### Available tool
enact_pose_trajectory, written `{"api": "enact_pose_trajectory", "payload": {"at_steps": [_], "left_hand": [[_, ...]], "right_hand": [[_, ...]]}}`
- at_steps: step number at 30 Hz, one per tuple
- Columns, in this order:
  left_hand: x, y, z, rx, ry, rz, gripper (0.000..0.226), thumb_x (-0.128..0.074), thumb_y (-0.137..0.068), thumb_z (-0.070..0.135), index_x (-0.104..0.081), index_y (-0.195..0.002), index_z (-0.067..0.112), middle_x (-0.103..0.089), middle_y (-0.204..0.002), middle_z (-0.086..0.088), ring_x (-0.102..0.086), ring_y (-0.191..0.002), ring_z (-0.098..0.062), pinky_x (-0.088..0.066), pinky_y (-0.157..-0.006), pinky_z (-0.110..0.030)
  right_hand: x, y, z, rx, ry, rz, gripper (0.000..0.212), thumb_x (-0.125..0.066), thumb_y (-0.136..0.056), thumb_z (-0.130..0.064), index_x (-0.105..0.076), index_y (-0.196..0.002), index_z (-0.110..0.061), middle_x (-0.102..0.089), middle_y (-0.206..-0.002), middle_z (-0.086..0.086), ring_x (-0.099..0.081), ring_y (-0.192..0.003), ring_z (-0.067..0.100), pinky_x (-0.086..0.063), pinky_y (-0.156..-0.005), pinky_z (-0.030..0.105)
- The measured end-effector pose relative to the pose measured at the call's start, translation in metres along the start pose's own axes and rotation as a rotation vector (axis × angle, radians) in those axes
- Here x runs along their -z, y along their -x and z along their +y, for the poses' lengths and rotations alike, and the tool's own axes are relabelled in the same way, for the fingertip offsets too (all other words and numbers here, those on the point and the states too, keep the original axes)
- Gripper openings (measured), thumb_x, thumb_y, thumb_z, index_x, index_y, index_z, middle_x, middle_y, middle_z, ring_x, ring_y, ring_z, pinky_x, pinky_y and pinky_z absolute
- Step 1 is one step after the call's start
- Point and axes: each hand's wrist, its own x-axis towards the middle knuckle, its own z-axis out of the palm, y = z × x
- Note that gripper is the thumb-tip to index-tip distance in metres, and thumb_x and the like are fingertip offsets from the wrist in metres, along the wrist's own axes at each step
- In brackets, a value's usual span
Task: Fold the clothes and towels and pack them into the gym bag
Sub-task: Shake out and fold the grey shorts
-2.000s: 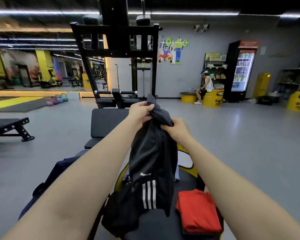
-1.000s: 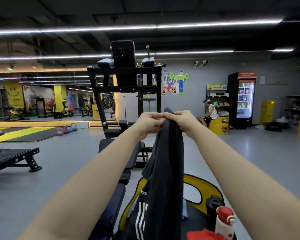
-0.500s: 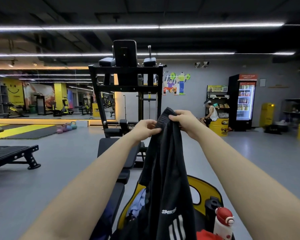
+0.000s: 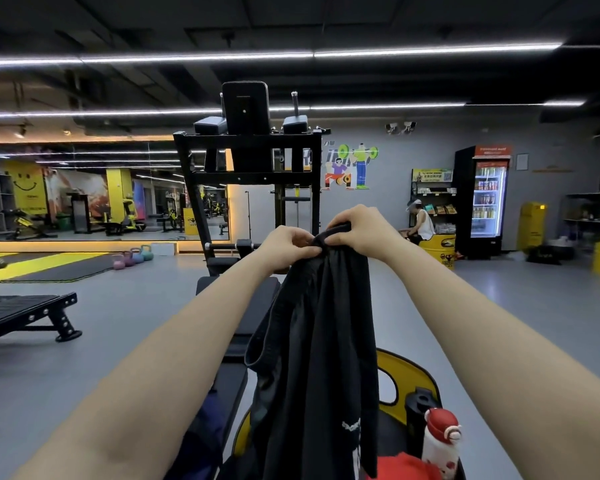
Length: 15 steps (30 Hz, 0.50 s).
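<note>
I see the left hand (image 4: 289,244) and right hand (image 4: 360,227) side by side, each pinching the top edge of the black shorts (image 4: 321,358), which hang above the bench (image 4: 238,299) near a red garment (image 4: 400,466).

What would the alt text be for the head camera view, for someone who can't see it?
Seen from above, a person's left hand and right hand hold up a black garment by its top edge, letting it hang over a bench. A red-capped bottle and red cloth sit lower right, with gym machines behind.
</note>
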Motion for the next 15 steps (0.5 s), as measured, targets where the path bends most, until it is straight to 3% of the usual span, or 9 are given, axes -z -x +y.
{"api": "enact_pose_trajectory", "payload": {"at_steps": [5, 9, 15], "left_hand": [[-0.021, 0.018, -0.03, 0.037, -0.164, -0.012, 0.03, -0.074, -0.078, 0.014, -0.061, -0.106, 0.013, -0.065, -0.102, 0.0, -0.061, -0.1, -0.018, -0.046, -0.083, -0.025], [-0.021, 0.028, -0.054, 0.12, -0.282, -0.016, 0.039, -0.072, -0.077, 0.006, -0.061, -0.114, 0.009, -0.063, -0.111, -0.007, -0.058, -0.105, -0.022, -0.044, -0.085, -0.025], [0.015, 0.023, -0.053, 0.147, -0.374, -0.012, 0.029, -0.056, -0.081, -0.003, -0.063, -0.096, 0.021, -0.06, -0.087, -0.002, -0.058, -0.087, -0.019, -0.045, -0.07, -0.022]], "right_hand": [[0.0, -0.005, -0.003, -0.006, 0.04, 0.032, 0.02, -0.063, -0.09, -0.015, -0.069, -0.109, -0.011, -0.066, -0.104, 0.007, -0.059, -0.095, 0.018, -0.047, -0.082, 0.026], [0.002, -0.009, -0.005, -0.002, 0.078, 0.072, 0.02, -0.063, -0.091, -0.013, -0.07, -0.11, -0.009, -0.067, -0.107, 0.009, -0.058, -0.097, 0.02, -0.045, -0.086, 0.027], [0.01, -0.004, 0.012, -0.089, 0.086, 0.174, 0.021, -0.062, -0.091, -0.016, -0.069, -0.11, -0.009, -0.066, -0.108, 0.011, -0.056, -0.097, 0.023, -0.039, -0.08, 0.026]]}}
